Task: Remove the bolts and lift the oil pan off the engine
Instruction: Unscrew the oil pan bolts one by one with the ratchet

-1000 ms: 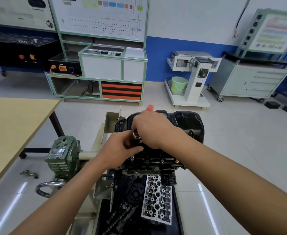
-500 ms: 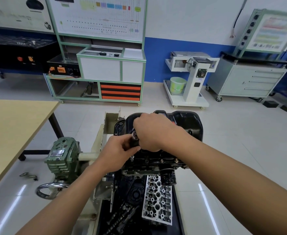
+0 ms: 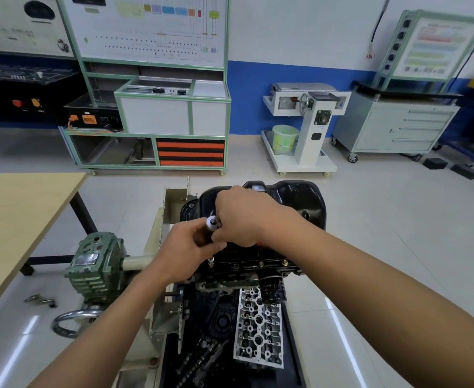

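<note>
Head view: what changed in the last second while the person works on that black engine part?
The right hand turned slightly on the wrench; the red handle tip once showing beyond it is now hidden. The left hand kept gripping it lower down; the oil pan stayed on the engine.

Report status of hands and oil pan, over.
Left hand and right hand gripping the wrench. Oil pan seated, front bolts in. Nothing blocking.

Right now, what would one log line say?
left hand: grips silver socket tool | right hand: grips same tool | black metal oil pan: on engine
</note>
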Motion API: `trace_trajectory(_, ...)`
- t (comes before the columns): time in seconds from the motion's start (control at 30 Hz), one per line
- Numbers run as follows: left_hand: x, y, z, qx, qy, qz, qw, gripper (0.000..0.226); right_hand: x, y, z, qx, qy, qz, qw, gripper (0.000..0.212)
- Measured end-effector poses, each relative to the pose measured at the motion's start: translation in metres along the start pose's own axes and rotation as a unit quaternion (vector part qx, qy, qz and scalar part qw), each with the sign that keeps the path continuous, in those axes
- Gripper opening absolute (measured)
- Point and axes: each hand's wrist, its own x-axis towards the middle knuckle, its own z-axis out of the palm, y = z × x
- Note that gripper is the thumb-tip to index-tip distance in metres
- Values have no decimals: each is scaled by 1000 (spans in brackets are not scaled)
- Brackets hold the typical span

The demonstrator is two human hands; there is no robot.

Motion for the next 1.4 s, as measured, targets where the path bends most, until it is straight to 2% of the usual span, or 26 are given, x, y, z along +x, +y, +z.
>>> trace_trajectory(0.07, 1, 3, -1, 5, -36, -11, 999, 19, -2, 0, -4, -49, 1, -23, 999, 32)
trace_trajectory(0.17, 3, 5, -3, 7, -73, -39, 997, 27, -4, 0, -8, -85, 4, -58, 995, 9)
trace_trajectory(0.27, 5, 7, -7, -15, -79, -42, 996, 29, -4, 0, -9, -107, 10, -80, 991, 20)
trace_trajectory(0.5, 4, 4, -8, -26, -47, -32, 998, 27, 0, 4, -5, -100, 13, -66, 993, 14)
trace_trajectory(0.6, 6, 1, -8, -3, -27, -19, 999, 26, 3, 8, -7, -71, 5, -42, 997, 36)
trace_trajectory(0.83, 10, -8, 1, 37, 52, 1, 998, 43, 8, 6, 5, 55, -3, 8, 998, 51)
trace_trajectory(0.93, 11, -9, 0, 24, 55, -4, 998, 40, 8, 3, 2, 56, 0, 12, 998, 45)
trace_trajectory(1.03, 10, -10, -1, 17, 25, -7, 1000, 31, 6, 3, -6, 27, -21, -5, 999, 36)
trace_trajectory(1.13, 10, -6, 1, 5, -20, 1, 1000, 24, 5, 5, -11, -52, -27, -30, 998, 7)
trace_trajectory(1.2, 9, -3, 1, -7, -42, -10, 999, 24, 5, 6, -11, -92, -27, -44, 994, 34)
trace_trajectory(1.23, 9, -2, 0, -15, -51, -17, 998, 24, 5, 7, -11, -97, -32, -53, 993, 41)
trace_trajectory(1.4, 9, -4, -4, -48, -55, -49, 996, 18, 9, 12, -7, -87, -33, -124, 988, 57)
